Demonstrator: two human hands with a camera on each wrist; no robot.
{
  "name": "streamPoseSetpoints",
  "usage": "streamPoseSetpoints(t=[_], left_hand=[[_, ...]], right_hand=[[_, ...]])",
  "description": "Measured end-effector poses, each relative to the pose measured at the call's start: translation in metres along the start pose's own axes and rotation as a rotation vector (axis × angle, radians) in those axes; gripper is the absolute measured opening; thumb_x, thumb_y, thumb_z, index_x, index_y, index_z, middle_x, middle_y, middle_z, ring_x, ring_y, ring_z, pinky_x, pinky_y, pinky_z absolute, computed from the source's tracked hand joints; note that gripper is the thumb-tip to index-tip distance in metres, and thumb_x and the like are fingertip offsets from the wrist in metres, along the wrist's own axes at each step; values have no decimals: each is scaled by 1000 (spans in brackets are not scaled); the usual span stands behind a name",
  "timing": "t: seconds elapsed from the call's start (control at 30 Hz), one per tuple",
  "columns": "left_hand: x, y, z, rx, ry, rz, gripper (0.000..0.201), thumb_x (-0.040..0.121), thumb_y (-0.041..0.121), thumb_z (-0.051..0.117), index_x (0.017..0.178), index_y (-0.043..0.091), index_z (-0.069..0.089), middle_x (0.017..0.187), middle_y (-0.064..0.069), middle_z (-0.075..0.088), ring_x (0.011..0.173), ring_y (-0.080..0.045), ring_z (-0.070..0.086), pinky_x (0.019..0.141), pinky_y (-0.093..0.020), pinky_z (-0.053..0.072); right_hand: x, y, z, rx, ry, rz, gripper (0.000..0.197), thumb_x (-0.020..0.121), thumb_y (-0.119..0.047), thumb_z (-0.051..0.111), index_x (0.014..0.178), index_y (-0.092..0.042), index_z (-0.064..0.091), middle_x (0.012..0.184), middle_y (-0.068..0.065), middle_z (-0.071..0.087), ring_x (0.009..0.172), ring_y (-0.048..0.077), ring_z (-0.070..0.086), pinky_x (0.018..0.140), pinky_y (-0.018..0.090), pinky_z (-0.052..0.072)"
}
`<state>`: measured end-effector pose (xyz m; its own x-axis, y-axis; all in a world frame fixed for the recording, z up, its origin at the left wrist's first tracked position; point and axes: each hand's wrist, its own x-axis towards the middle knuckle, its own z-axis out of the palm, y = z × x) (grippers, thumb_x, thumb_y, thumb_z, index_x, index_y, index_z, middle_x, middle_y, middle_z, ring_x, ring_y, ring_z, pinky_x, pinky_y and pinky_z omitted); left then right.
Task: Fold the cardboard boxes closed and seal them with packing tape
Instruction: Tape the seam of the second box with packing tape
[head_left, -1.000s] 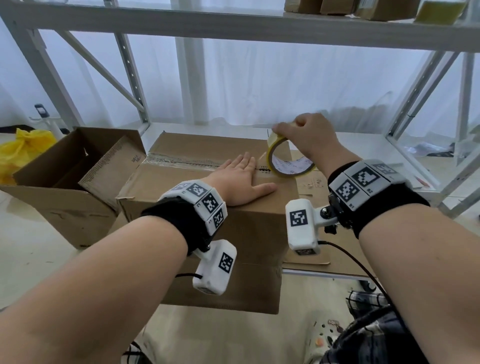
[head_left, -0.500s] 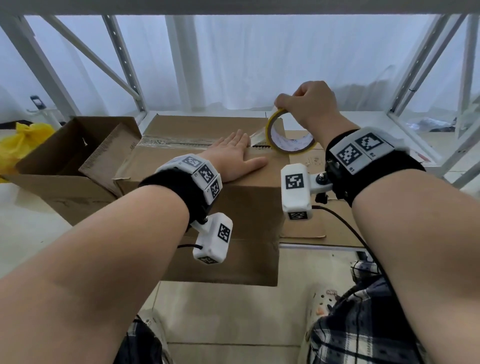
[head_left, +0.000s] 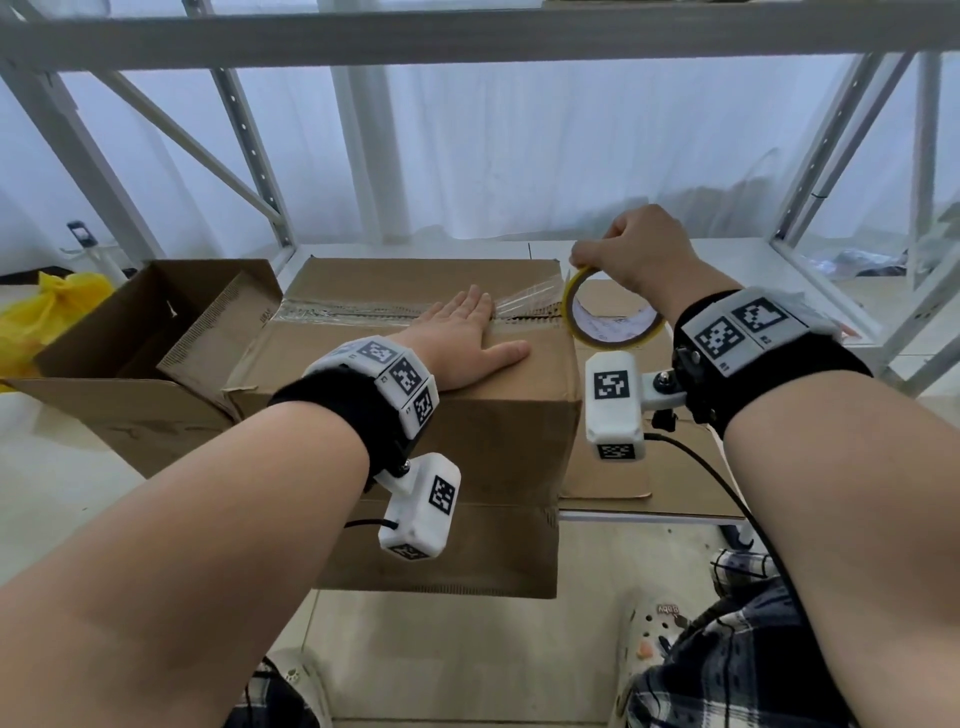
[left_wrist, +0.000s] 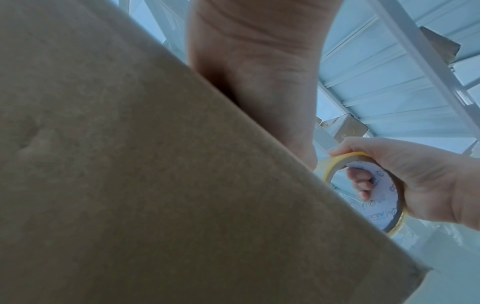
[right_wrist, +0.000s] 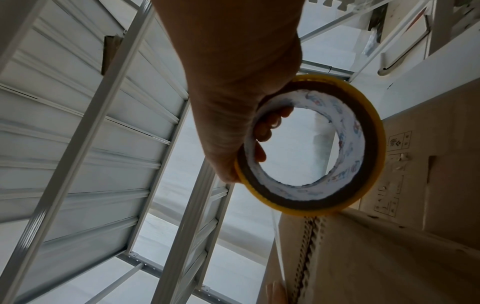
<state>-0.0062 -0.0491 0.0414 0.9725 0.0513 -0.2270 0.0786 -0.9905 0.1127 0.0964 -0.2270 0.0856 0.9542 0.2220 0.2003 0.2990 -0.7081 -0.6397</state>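
Right hand (head_left: 636, 249) grips a tape roll (head_left: 610, 317), fingers hooked through the core and thumb on the yellow outer rim, holding it upright just past the right end of the closed cardboard box (head_left: 415, 374). From the right wrist view, the fingertips (right_wrist: 267, 131) show inside the roll's white printed core, and the roll sits right above the box's centre seam. A strip of clear tape (head_left: 524, 299) stretches from the roll leftward and down to the box top, where it meets the left hand (head_left: 462, 343). That hand lies flat with fingers straight and together, thumb spread toward the right, pressing on the top of the box across the seam; it holds nothing. Tape already lies along the seam to the left of that hand.

The box rests on a white table (head_left: 727, 260), with its near side hanging over the table edge. Just to the left stands a second cardboard box (head_left: 135, 353) with its flaps open. A yellow bag (head_left: 47, 306) lies at the far left. Flattened cardboard (head_left: 623, 467) lies on the table to the right of the taped box. Grey metal shelving (head_left: 467, 36) frames the scene, with white curtains behind.
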Motion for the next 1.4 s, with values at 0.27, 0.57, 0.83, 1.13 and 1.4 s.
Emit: streamPoseSetpoints(t=[0.27, 0.57, 0.83, 1.13, 1.4], left_hand=[[0, 9, -2, 20, -27, -20, 95, 86, 74, 21, 152, 11, -7, 159, -6, -13, 146, -17, -9, 119, -35, -4], [9, 44, -3, 40, -56, 76, 94, 87, 72, 19, 151, 9, -9, 158, -9, -16, 146, -19, -12, 119, -36, -4], [-7, -6, -8, 19, -35, 67, 88, 88, 70, 17, 151, 15, -8, 159, -2, -14, 146, -12, -10, 118, -32, -5], [3, 32, -1, 29, -23, 74, 99, 83, 77, 21, 151, 11, -9, 158, -6, -15, 146, -16, -11, 119, -35, -5], [12, 58, 0, 36, -51, 10, 103, 84, 73, 32, 149, 6, -12, 157, -12, -18, 145, -23, -16, 118, -45, -7]], right_hand=[[-3, 4, 1, 58, 16, -6, 30, 71, -34, 73, 63, -15, 52, 63, -1, 52, 59, 13, 46, 57, 27, 38], [6, -6, 2, -68, 6, -67, 29, 68, -35, 73, 62, -16, 52, 61, -3, 53, 59, 11, 46, 57, 27, 37], [2, 5, 5, 28, -53, -24, 28, 73, -33, 74, 73, -8, 61, 61, 0, 51, 58, 13, 45, 55, 26, 36], [0, 1, 5, -1, -23, -29, 25, 71, -32, 75, 66, -14, 58, 64, -2, 56, 62, 13, 49, 58, 26, 39], [2, -9, 3, -46, -10, -75, 17, 79, -25, 62, 70, -11, 62, 65, -1, 59, 68, 17, 54, 61, 26, 40]])
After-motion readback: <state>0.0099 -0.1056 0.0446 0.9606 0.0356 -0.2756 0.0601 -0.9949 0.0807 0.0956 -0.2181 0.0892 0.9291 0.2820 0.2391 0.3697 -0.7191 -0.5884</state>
